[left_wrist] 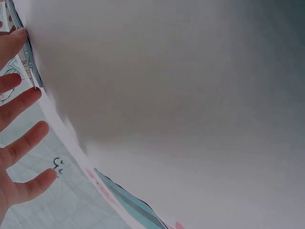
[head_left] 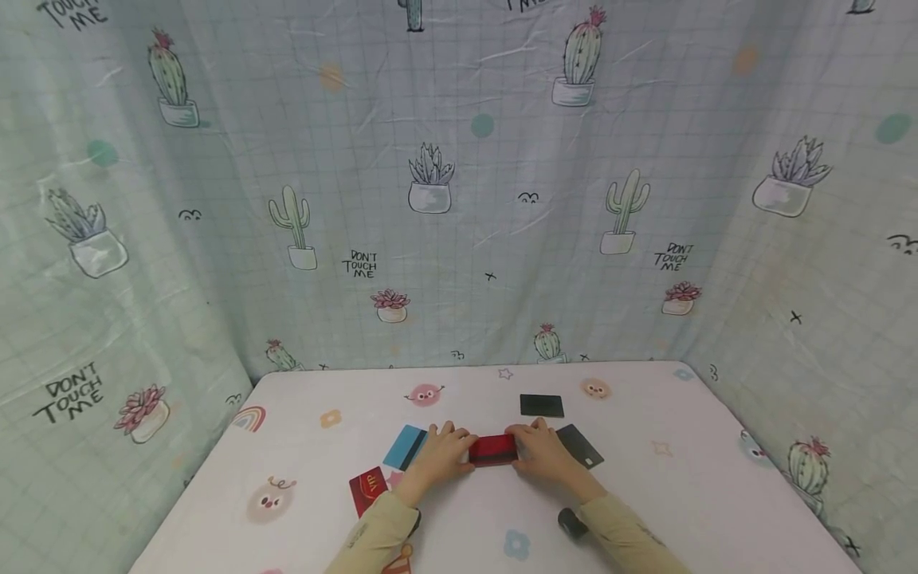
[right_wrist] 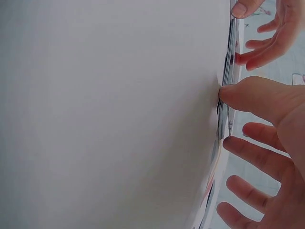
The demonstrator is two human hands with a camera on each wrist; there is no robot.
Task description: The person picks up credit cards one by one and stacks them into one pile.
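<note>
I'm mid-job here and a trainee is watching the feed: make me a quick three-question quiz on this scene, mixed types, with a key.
1. Fill in the blank: the red card to the left of the blue card reads "____".
2. True or false: the blue card lies nearer the left hand than the right hand.
3. What are the two hands holding between them?

Key:
1. VIP
2. True
3. A card stack, red on top; the wrist views show its layered edges.
</note>
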